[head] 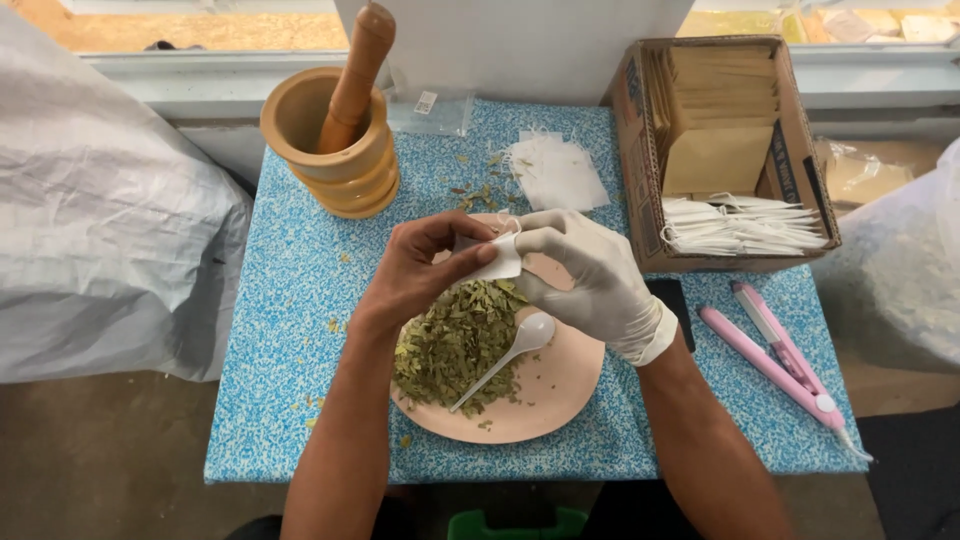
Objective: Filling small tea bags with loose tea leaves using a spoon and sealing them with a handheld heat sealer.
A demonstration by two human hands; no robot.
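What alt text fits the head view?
Two hands, the left hand bare and the right hand gloved, hold a small white paper bag above a pink plate of dried green leaves and a white spoon. A wooden mortar stands behind.

Spoon (505, 358) on plate (560, 395), among leaves (450, 345)

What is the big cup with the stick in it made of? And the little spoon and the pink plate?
The cup and stick look like wood: matte tan-brown, turned rings around the cup's outside. The spoon is probably plastic: thin, smooth, plain white. The plate could be plastic or glazed ceramic; its smooth, even pink surface doesn't settle which.
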